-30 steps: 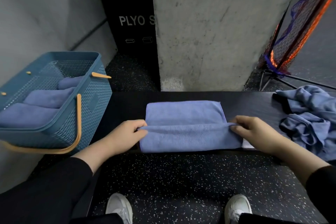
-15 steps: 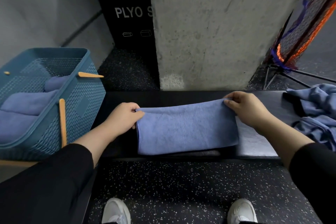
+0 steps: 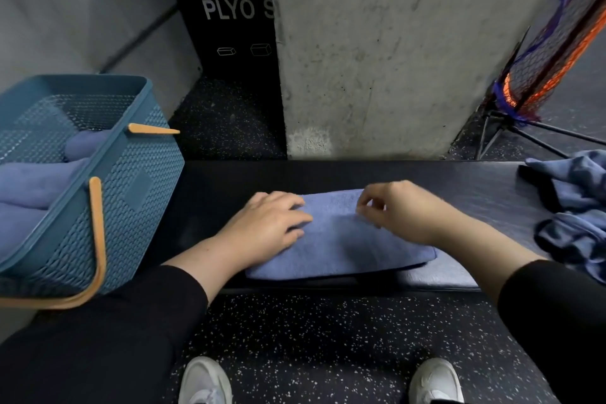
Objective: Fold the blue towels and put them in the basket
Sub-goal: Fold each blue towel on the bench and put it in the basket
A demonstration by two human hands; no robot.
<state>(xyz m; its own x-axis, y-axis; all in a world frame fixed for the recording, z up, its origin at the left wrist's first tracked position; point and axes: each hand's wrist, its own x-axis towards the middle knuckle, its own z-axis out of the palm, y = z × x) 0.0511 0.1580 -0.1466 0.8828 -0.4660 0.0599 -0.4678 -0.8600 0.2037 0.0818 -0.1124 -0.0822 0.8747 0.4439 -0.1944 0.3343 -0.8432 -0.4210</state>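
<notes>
Left hand (image 3: 272, 226) lies spread flat on the folded blue towel (image 3: 341, 239); right hand (image 3: 406, 210) hovers over it with fingers loosely curled, basket (image 3: 137, 180) at far left.

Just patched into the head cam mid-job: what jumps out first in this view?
Centre frame, a folded blue towel lies on the dark bench, the left hand flat on it and the right hand over its far edge. At left, a blue basket holds folded towels; at right lies a crumpled pile of towels.
</notes>
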